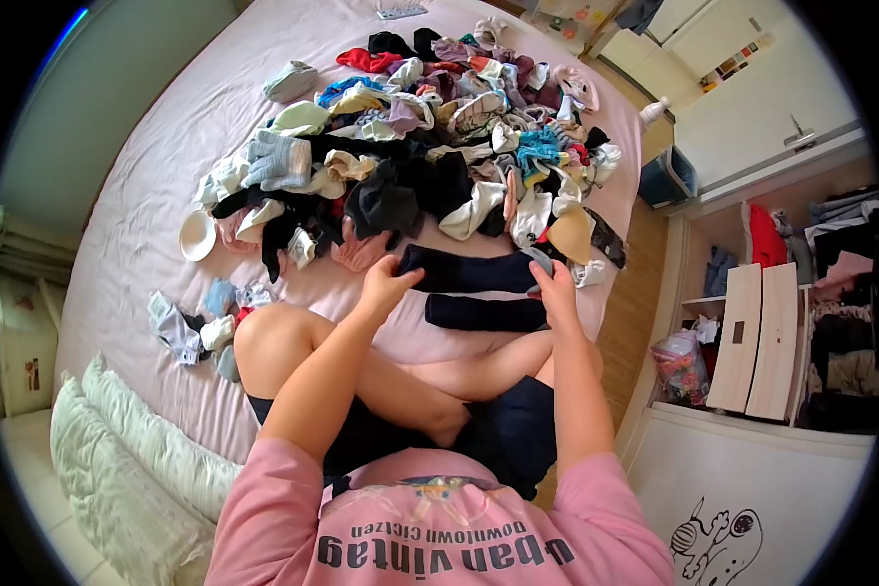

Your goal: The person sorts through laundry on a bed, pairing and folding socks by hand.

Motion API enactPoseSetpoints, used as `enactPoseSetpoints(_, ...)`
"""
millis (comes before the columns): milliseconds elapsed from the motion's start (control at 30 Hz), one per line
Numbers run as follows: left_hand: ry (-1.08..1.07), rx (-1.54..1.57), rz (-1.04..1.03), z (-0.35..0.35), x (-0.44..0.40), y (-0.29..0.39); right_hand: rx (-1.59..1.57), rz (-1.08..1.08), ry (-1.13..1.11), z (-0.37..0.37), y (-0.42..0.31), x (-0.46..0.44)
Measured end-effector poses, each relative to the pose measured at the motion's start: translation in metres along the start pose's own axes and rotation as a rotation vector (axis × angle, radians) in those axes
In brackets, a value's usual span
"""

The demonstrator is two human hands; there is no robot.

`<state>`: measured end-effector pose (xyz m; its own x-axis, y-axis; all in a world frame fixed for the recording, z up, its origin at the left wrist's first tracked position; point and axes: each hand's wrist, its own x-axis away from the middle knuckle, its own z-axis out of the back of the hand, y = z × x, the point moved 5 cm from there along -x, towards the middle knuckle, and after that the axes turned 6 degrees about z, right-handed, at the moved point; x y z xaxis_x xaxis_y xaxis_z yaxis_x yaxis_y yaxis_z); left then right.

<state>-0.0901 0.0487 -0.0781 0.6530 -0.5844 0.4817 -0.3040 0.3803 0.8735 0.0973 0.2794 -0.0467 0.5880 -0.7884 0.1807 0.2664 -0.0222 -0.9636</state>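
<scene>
A long dark navy sock [474,271] with a grey end is stretched sideways above the bed, in front of my crossed legs. My left hand [391,283] pinches its left end, and my right hand [557,291] grips the grey end on the right. A second dark sock [485,313] lies flat just below it, close to my right hand. Beyond my hands spreads a large tangled heap of socks and small garments [381,200] in white, black, grey, blue and red.
A smaller group of garments [176,330] lies by my left knee. Near the heap's left edge sits a pale round cup-shaped piece [197,235]. Pale green pillows [117,479] are at lower left. Right of the bed [142,205] stand an open wardrobe [689,264] and a dark bin [667,177].
</scene>
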Motion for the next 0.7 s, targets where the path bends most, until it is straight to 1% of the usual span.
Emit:
enactPoseSetpoints(33,0.046,0.059,0.054,0.004,-0.012,-0.016,0.038,-0.020,0.008,-0.001,0.005,-0.003)
enactPoseSetpoints(100,0.136,0.171,0.160,0.009,-0.019,-0.024,0.110,-0.061,0.027,-0.002,0.024,-0.012)
enactPoseSetpoints(133,0.107,0.307,0.288,0.008,-0.020,-0.033,0.075,-0.072,0.051,-0.003,0.033,-0.016)
enactPoseSetpoints(233,0.159,0.449,0.398,0.006,-0.027,-0.052,0.359,0.036,0.064,0.000,0.069,-0.035)
enactPoseSetpoints(267,0.188,0.433,0.423,0.008,-0.028,-0.057,0.463,0.080,0.037,-0.004,0.075,-0.039)
enactPoseSetpoints(367,0.315,0.292,0.534,0.018,-0.034,-0.077,0.666,-0.027,-0.017,-0.006,0.096,-0.041)
enactPoseSetpoints(400,0.295,0.215,0.541,0.021,-0.036,-0.081,0.704,-0.085,-0.049,-0.008,0.100,-0.040)
enactPoseSetpoints(500,0.289,0.214,0.536,0.021,-0.043,-0.090,0.809,-0.167,-0.102,-0.010,0.103,-0.040)
enactPoseSetpoints(600,0.350,0.093,0.413,0.021,-0.044,-0.088,0.750,-0.157,-0.077,-0.005,0.105,-0.041)
enactPoseSetpoints(700,0.658,-0.533,0.104,0.026,-0.033,-0.059,0.676,-0.011,-0.066,-0.002,0.099,-0.042)
